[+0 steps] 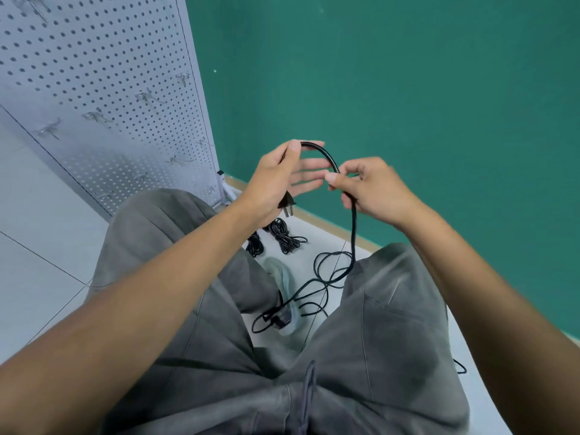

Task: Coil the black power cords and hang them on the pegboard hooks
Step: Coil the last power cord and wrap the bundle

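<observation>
A black power cord [326, 157] arcs between my two hands at chest height. My left hand [276, 180] holds its plug end against the palm with the thumb on the cord, and the metal prongs [288, 211] stick out below the hand. My right hand [367, 186] pinches the cord between thumb and fingers. From there the cord drops to a loose tangle [317, 287] on the floor between my legs. Two coiled black cords [284, 235] lie on the floor further ahead. The white pegboard [103, 73] with metal hooks [94, 116] stands at the left.
A green wall [408, 89] with a beige baseboard runs along the right. The floor has pale tiles [40, 233]. My grey trousers fill the lower view, and a translucent shoe [282, 281] shows between the legs. The pegboard's foot [224, 189] stands near the coiled cords.
</observation>
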A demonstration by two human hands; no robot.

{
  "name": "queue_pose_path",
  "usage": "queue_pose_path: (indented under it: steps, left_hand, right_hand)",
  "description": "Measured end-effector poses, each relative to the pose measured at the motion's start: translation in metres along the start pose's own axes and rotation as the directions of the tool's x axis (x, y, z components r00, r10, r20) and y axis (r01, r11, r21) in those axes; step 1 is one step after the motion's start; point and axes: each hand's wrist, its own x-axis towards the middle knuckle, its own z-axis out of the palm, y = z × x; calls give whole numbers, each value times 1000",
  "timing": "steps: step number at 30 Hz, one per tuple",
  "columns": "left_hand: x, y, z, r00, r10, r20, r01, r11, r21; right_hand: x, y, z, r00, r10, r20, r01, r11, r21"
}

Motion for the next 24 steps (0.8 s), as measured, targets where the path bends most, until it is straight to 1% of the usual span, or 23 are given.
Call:
queue_pose_path:
  steps: [1,2,4,6,8,9,10,11,13,14,15,19,21,23,24]
  left_hand:
    - [-1,2,1,1000,-13,26,14,1000,-22]
    - [-1,3,2,998,-30,54,33,998,-47]
    - [-1,4,3,990,-59,128,72,993,-97]
    - [-2,2,5,976,-70,204,97,988,-123]
    - [-4,-2,12,957,-92,275,137,980,-148]
    - [-5,-4,16,948,-108,300,161,974,-159]
    - [-7,-6,19,941,-120,315,177,971,-159]
    - [-7,-6,21,938,-130,321,183,973,-142]
    - [-8,-4,19,938,-163,306,195,978,-75]
    - [-8,-2,17,935,-184,303,202,979,-29]
    - [-8,1,15,929,-208,306,212,977,20]
    - [-7,16,11,879,-302,368,256,952,169]
    - [-7,24,16,842,-333,426,240,936,257]
    - [-8,29,25,831,-312,460,193,938,287]
    - [-9,30,31,837,-292,463,180,946,270]
  right_hand:
    - [0,-1,-4,1000,3,-9,-4,999,-37]
    - [-1,-3,-7,1000,12,-1,-12,1000,-5]
    - [-3,-8,-13,998,21,51,-29,987,157]
    - [-5,-11,-11,997,8,75,-27,967,254]
    - [-7,-10,-4,1000,5,9,-8,945,328]
    - [-8,-9,0,999,12,-47,6,934,357]
    - [-9,-8,4,993,9,-116,32,936,350]
    - [-11,-6,7,982,-10,-189,68,952,299]
    - [-13,-5,7,947,-91,-307,128,986,102]
    - [-13,-5,4,934,-123,-337,143,989,34]
    - [-14,-7,1,926,-139,-350,153,988,13]
    - [-19,-11,-8,918,-146,-368,184,980,70]
    - [-19,-14,-14,910,-136,-391,199,972,124]
    - [-18,-19,-19,920,-108,-378,217,941,259]
    - [-17,-21,-19,935,-98,-342,228,902,366]
